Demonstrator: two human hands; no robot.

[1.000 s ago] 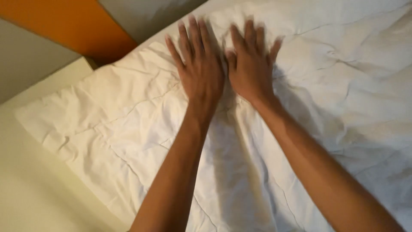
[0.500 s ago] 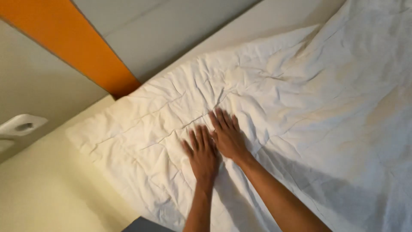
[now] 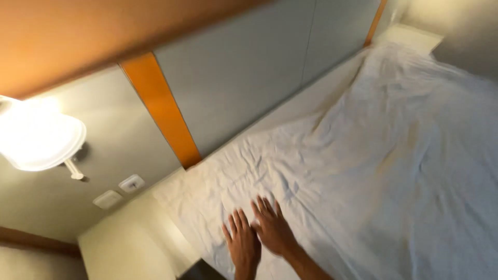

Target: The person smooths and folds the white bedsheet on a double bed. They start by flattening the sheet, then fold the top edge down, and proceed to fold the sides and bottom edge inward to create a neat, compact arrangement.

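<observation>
The white sheet (image 3: 363, 171) lies spread over the bed beside the grey wall panel (image 3: 249, 67), still wrinkled near the corner where the left hand (image 3: 244, 245) and right hand (image 3: 272, 231) press flat with open fingers, holding nothing.

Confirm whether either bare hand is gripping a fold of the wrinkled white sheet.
No: the left hand and right hand lie flat, fingers spread, on the wrinkled white sheet.
</observation>
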